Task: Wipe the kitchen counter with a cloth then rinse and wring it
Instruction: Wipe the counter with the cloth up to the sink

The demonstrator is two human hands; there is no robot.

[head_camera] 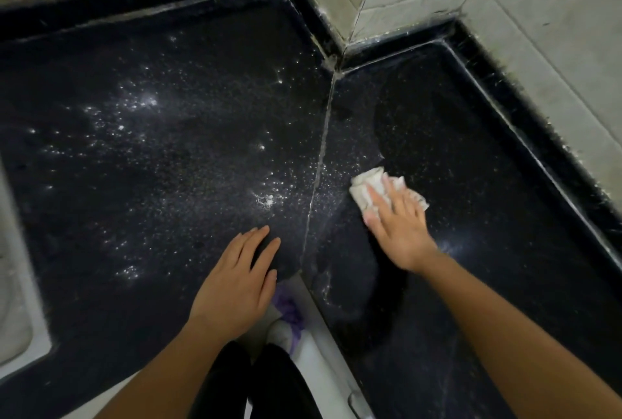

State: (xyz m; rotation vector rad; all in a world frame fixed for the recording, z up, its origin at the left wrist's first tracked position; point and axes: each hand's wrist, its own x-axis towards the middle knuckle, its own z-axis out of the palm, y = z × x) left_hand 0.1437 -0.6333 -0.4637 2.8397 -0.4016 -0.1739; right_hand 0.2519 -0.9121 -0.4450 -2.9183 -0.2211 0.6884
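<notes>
My right grip (400, 227) lies flat on the cloth (365, 184), fingers straight and spread, pressing down, not clamped round it. The cloth sits bunched right of centre, just right of the pale seam (319, 163) that runs down the dark surface (471, 156). My left grip (235, 287) rests on the surface at lower centre, fingers straight, holding nothing.

I judge I'm mid-wipe. The white specks (266, 198) are scattered left of the seam, thick at centre and middle left, so I'd carry the cloth across the seam with even palm pressure and overlap the strokes. I'd keep the wad under my whole hand so it doesn't roll out at the fingertips.

The raised lip (525, 136) under the tiled wall (538, 31) bounds the right and top; grit may gather there. The jutting wall corner pinches the room at upper centre. What looks like a sink (13, 284) lies at lower left, the drop-off by my left grip.
</notes>
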